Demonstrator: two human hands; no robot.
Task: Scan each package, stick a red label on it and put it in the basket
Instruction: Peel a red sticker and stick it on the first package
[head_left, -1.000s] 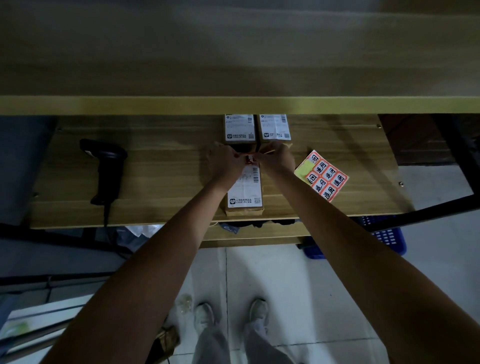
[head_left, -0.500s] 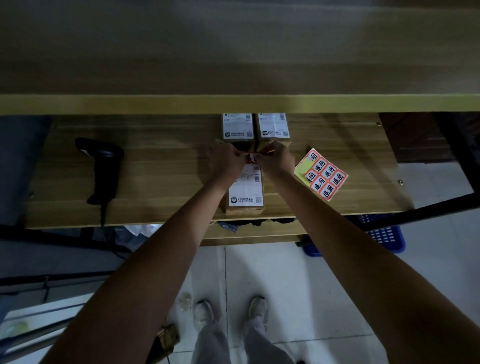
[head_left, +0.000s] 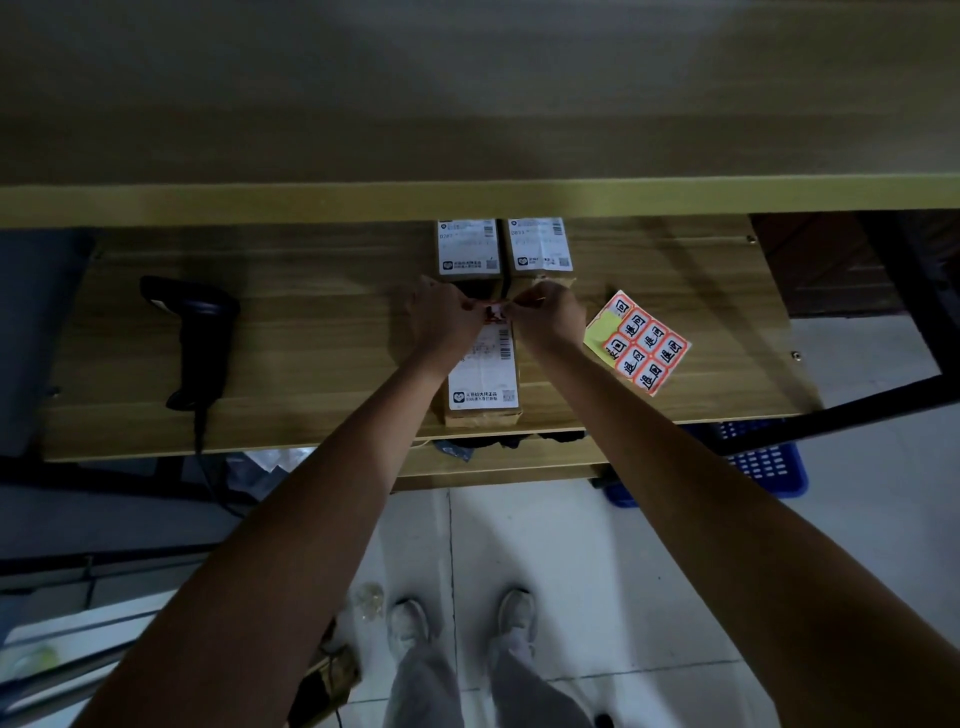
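A brown package (head_left: 483, 379) with a white shipping label lies at the front edge of the wooden table (head_left: 322, 332). Over its far end my left hand (head_left: 441, 319) and my right hand (head_left: 550, 314) meet, both pinching a small red label (head_left: 494, 313) just above the package's top. Two more packages, one on the left (head_left: 469, 249) and one on the right (head_left: 540, 247), lie side by side behind. A sheet of red labels (head_left: 638, 343) rests to the right of my right hand. The blue basket (head_left: 763, 462) sits on the floor under the table's right end.
A black handheld scanner (head_left: 200, 338) lies on the table's left part, its cable hanging over the front edge. A wooden shelf (head_left: 467, 200) overhangs the table's back. A black metal frame (head_left: 909, 395) runs along the right. My feet stand on the tiled floor below.
Both hands stay together over the near package with the red label between them. The view has shifted slightly; nothing else has moved.
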